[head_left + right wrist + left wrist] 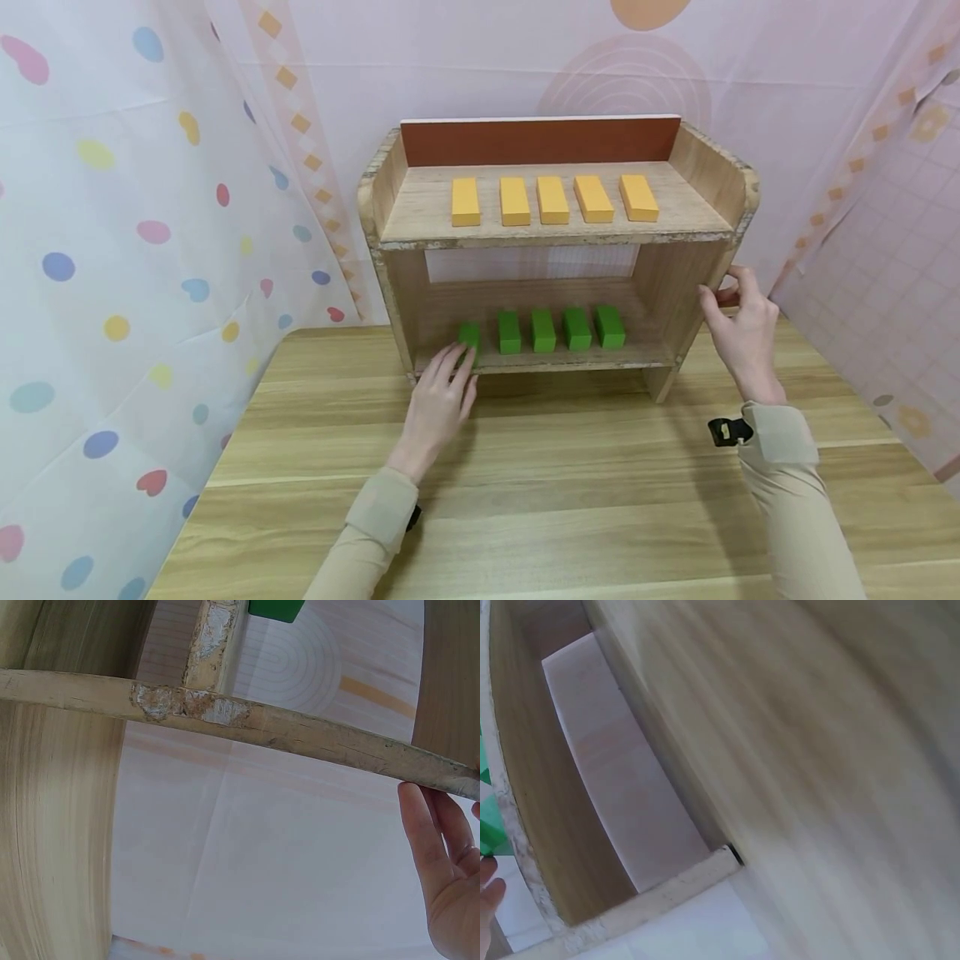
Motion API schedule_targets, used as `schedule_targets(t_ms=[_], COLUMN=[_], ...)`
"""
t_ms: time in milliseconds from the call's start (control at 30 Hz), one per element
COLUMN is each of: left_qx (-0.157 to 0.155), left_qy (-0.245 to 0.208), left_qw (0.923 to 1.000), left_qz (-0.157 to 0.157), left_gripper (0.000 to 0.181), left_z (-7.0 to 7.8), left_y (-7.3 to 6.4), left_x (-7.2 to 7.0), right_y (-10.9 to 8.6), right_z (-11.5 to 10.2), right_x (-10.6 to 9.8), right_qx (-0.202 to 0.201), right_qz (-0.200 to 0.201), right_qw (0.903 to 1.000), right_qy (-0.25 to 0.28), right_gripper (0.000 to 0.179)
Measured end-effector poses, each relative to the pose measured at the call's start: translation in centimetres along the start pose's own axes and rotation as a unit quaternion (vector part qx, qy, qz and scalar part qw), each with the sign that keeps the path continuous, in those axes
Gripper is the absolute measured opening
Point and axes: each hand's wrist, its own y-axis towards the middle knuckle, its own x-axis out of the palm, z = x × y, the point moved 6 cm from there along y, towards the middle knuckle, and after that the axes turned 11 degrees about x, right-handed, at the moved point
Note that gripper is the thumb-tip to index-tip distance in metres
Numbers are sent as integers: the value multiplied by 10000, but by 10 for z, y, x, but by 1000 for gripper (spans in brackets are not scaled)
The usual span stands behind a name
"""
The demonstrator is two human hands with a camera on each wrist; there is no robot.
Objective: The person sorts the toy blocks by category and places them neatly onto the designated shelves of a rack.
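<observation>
In the head view, a small wooden shelf unit (555,239) stands on the table. My left hand (437,406) reaches to the left end of its lower board, fingertips at the leftmost green block (468,333). The fingers cover the front of that block; the left wrist view shows just fingertips (489,889) beside a green block (490,825). My right hand (742,333) touches the outside of the right side panel (678,292). Seen from the right wrist, its fingers (424,840) lie fairly straight against the panel's edge.
More green blocks (543,331) stand in a row along the lower board. On the upper board lies a row of yellow blocks (552,202), with a brown back strip (536,142) behind. The wooden table (570,500) extends in front, and patterned cloth (150,250) hangs around it.
</observation>
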Motion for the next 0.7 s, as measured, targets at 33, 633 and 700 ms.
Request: schedule_targets(t_ms=[33,633,700], left_qx=[-28,-510,-539], left_qy=[25,169,141], left_qw=[10000,9970,9968], left_qz=[-45,-556,-576], left_gripper=[40,39,39], left_z=[0,1,0], left_y=[1,13,12], left_x=[1,12,13], right_y=[0,0,0], right_z=[0,0,0], right_x=[0,2,2], right_qx=[-5,33,44], right_qz=[-3,-47,-36], right_qw=[10000,10000,10000], right_qy=[-4,4,16], right_gripper=[29,30,30])
